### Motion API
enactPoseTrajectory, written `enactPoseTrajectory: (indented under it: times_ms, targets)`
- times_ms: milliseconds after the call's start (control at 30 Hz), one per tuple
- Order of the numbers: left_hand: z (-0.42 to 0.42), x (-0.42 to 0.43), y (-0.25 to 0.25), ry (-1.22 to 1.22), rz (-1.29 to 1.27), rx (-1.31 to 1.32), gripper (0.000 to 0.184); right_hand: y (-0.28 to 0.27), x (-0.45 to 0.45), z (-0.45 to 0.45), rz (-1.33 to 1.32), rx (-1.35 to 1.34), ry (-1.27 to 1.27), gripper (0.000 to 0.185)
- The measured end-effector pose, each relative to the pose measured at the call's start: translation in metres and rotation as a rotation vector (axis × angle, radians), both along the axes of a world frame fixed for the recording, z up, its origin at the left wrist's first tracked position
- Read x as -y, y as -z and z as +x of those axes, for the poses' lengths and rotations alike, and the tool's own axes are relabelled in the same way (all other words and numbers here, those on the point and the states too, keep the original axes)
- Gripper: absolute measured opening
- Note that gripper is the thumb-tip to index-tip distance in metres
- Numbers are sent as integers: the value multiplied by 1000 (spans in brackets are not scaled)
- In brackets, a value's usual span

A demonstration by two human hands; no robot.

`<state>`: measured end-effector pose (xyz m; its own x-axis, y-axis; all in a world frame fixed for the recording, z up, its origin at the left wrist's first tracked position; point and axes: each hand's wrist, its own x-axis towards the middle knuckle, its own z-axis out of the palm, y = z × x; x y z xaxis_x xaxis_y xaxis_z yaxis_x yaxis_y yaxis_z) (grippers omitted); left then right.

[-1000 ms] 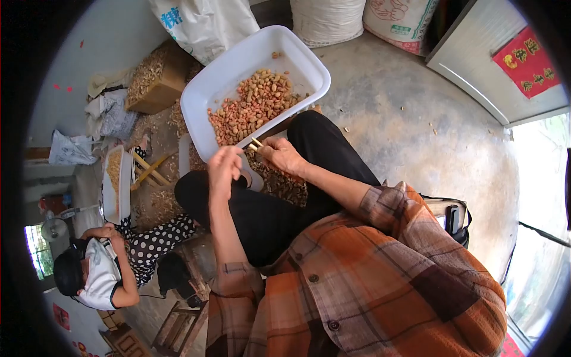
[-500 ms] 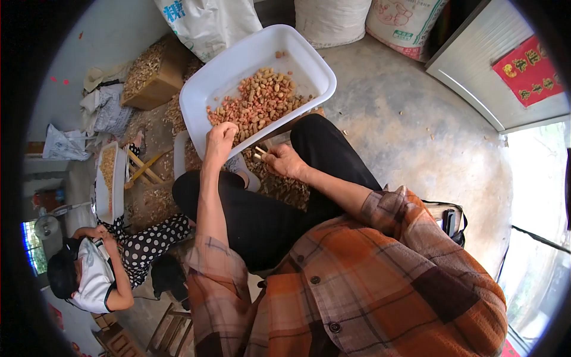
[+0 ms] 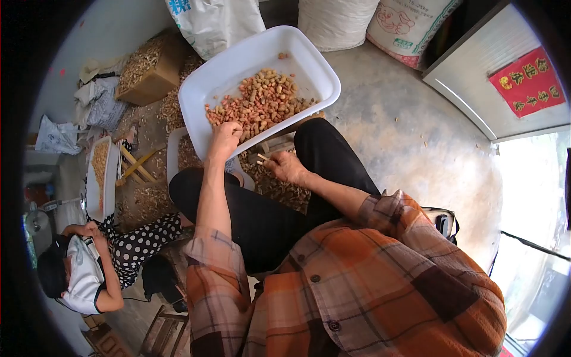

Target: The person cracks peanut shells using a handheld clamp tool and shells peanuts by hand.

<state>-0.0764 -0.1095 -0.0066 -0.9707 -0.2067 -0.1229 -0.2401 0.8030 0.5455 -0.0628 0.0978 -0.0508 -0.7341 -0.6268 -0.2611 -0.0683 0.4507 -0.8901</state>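
Note:
A white plastic tub [image 3: 202,89] stands in front of me, holding a heap of peanuts [image 3: 267,89], some in their shells and some bare pink kernels. My left hand [image 3: 224,141] reaches over the tub's near rim to the edge of the heap. Its fingers are curled together, and whatever they pinch is hidden. Outside the tub, above my right thigh, my right hand [image 3: 288,167] is closed around a pair of pale wooden tongs [image 3: 262,158], whose two tips point left. Below it, broken shells [image 3: 279,189] lie between my legs.
A co-worker [image 3: 86,268] sits at the left beside another white tub [image 3: 101,178] of peanuts. A cardboard box [image 3: 151,77] full of shells stands behind. White sacks [image 3: 336,24] line the back. A door panel [image 3: 476,71] is at the right.
My left hand's fingers have shifted slightly right along the edge of the peanuts. The right hand keeps its hold on the tongs. The whole view has turned a little.

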Motion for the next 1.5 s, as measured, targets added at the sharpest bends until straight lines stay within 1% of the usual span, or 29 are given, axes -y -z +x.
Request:
enactPoseTrajectory:
  times_ms: [100,200,300,400,500,600,700,800,900,967,1033,1133,1267,1367,1500]
  targets:
    - [0,1,2,26,26,-45,7,-3,-1,1,9,-38,-11,30]
    - [-1,4,4,5,41,-5,7,1,-3,1,0,-49,-15,29]
    - [0,5,8,-6,63,-72,10,6,-2,1,26,-91,-25,28]
    - [-1,7,13,-24,136,-61,11,2,-1,4,26,-102,-34,28]
    - [-4,8,15,-9,154,15,10,2,0,6,27,-91,-48,28]
    - [-5,7,19,22,12,-76,9,3,1,9,43,-107,-50,27]
    - [-10,11,21,38,63,17,8,1,1,9,69,-107,-68,27]
    - [-9,17,25,-52,301,-73,8,-3,-1,8,72,-99,-65,28]
    - [5,16,-8,-144,508,-43,10,-2,-3,7,62,-95,-60,29]
    - [15,21,-21,-226,610,-30,11,-1,1,8,59,-84,-70,30]
    - [23,28,-25,-296,717,-22,10,6,4,10,69,-163,-83,29]
    - [37,35,-32,-314,995,-138,10,11,7,11,66,-212,-101,29]
    - [47,46,-33,-328,1141,-185,8,6,6,12,85,-152,-110,30]
    - [47,48,-35,-332,1198,-205,8,7,6,12,71,-152,-114,30]
    - [49,55,-34,-396,1340,-283,9,2,5,9,88,-103,-138,29]
